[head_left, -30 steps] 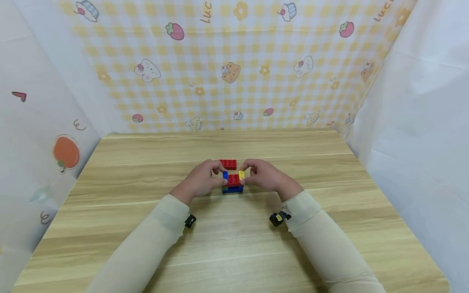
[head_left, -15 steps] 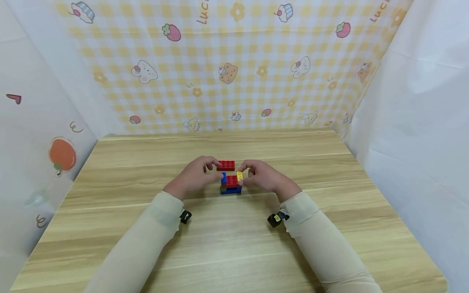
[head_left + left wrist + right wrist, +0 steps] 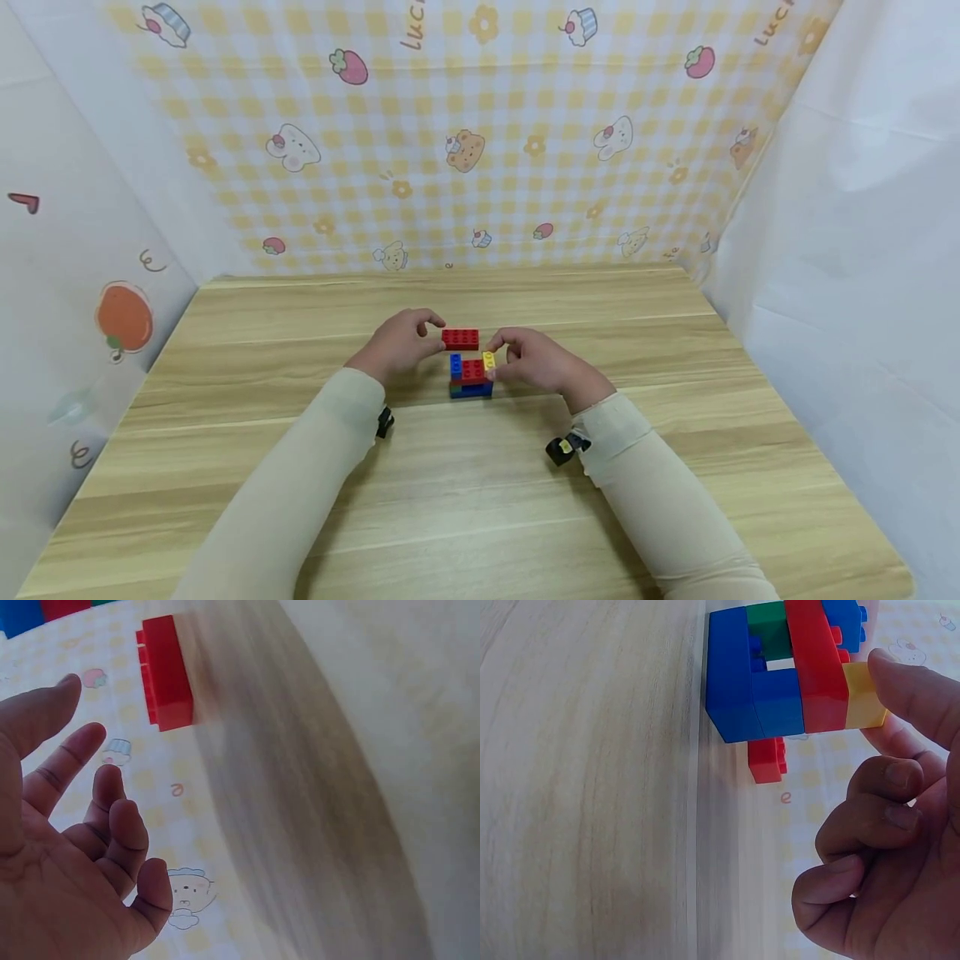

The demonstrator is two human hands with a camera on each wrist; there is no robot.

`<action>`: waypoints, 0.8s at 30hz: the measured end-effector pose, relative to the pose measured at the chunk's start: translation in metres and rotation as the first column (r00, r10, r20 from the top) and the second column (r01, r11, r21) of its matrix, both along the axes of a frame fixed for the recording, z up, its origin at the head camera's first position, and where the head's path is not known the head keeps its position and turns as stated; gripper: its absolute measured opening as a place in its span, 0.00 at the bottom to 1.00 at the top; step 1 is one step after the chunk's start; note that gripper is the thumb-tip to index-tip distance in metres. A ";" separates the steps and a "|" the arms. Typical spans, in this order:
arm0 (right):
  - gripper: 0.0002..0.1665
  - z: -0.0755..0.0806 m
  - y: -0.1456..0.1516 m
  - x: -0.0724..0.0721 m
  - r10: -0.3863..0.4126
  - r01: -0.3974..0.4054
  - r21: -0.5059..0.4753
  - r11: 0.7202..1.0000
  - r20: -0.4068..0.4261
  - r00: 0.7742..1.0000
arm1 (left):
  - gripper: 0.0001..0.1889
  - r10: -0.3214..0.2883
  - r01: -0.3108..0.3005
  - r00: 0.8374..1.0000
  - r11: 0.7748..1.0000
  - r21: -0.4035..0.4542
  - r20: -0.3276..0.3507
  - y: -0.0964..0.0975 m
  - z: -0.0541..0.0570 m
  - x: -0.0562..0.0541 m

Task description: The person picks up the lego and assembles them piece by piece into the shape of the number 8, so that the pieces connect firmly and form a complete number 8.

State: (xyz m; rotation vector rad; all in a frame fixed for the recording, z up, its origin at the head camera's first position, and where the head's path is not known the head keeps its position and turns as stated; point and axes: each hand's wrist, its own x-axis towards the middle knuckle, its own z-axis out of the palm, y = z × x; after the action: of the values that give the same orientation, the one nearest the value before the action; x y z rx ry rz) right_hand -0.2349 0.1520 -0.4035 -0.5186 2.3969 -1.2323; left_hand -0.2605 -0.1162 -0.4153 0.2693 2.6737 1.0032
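A small stack of toy building bricks stands mid-table. In the right wrist view it has a long blue brick [image 3: 731, 675] at the base, then a green brick [image 3: 769, 631] and a blue brick [image 3: 777, 701] with a gap between, then a red brick [image 3: 817, 667]. On top sit a small blue brick [image 3: 456, 365] at left and a yellow brick [image 3: 489, 361] at right. My right hand [image 3: 536, 360] pinches the yellow brick between thumb and index finger. Behind the stack lies a loose red brick [image 3: 461, 339]. My left hand [image 3: 397, 340] is at its left end, thumb and index finger spread apart.
The wooden table [image 3: 480, 500] extends around the stack on all sides. A yellow checked cloth [image 3: 420, 167] hangs along the back edge, with white sheets [image 3: 847, 208] at the sides. Each wrist carries a black camera mount [image 3: 567, 448].
My left hand has let go of the small blue brick on the stack and moved back to the left end of the loose red brick. My right hand keeps its pinch on the yellow brick.
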 end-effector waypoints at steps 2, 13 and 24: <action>0.15 0.000 0.000 0.000 0.004 -0.004 -0.002 1.000 -0.001 1.000 | 0.21 0.002 -0.002 1.000 1.000 -0.029 0.015 0.002 0.000 -0.005; 0.15 -0.002 -0.001 -0.001 0.007 -0.007 -0.010 1.000 0.001 1.000 | 0.21 0.021 -0.012 0.996 0.994 -0.112 0.085 0.015 -0.001 -0.018; 0.15 -0.001 0.001 0.000 0.001 -0.001 -0.006 1.000 0.003 1.000 | 0.20 0.032 -0.014 0.995 0.981 -0.194 0.089 0.025 0.000 -0.021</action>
State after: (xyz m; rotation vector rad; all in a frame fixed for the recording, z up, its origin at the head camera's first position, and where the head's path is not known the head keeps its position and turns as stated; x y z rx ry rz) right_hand -0.2354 0.1526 -0.4042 -0.5200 2.3911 -1.2391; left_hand -0.2811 -0.0913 -0.4158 0.1488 2.6702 0.7350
